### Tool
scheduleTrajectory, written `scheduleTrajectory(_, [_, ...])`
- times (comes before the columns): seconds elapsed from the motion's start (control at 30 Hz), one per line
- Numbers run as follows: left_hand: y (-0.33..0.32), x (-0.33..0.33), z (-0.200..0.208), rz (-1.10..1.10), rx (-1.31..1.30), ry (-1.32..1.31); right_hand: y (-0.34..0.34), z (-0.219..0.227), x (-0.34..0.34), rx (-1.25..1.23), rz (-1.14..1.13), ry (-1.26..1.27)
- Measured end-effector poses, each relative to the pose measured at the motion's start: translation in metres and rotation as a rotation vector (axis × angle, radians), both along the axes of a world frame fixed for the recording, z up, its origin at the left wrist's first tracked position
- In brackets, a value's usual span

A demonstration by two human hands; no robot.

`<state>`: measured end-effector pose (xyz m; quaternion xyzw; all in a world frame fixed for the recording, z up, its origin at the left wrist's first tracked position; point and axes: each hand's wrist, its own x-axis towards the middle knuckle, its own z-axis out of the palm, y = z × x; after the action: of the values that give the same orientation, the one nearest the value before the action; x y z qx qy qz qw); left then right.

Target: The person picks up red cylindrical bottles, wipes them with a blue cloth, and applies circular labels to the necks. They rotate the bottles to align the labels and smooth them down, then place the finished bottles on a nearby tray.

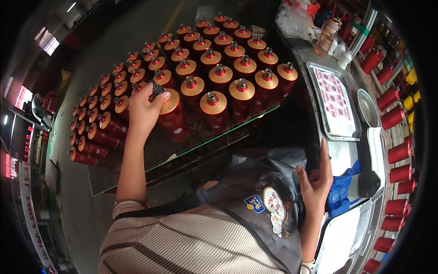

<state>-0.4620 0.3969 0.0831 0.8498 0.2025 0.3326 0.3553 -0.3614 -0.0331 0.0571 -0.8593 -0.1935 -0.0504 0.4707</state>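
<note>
Fingers of my left hand point(145, 108) close round a small dark piece point(157, 89) at the neck of a red bottle point(174, 124) with a gold shoulder. Whether this piece is separate from the neck I cannot tell. That bottle stands in the front row of many like it, such as the bottle point(214, 109) just to its right, all with bare threaded necks. Over on the right, my right hand point(318, 185) is raised with the index finger stretched out and the thumb apart. Nothing shows in it, and a metal tray point(337, 138) lies beyond its fingertip.
The bottles stand on a glass-edged table point(157, 168). A side counter point(302, 55) at right carries pink printed sheets point(333, 93) in the tray, a metal bowl point(367, 107), a blue cloth point(338, 196) and a clear jug point(326, 37). Red cylinders point(396, 175) line a rack at far right.
</note>
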Motion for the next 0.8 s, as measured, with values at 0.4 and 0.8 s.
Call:
scheduleTrajectory(0.4, [0.068, 0.028, -0.089, 0.104, 0.152, 0.132, -0.028, -0.019, -0.006, -0.084, -0.22, 0.101])
scheduleTrajectory(0.8, [0.056, 0.04, -0.058, 0.185, 0.404, -0.073, -0.053, 0.003, -0.025, 0.052, -0.327, 0.283])
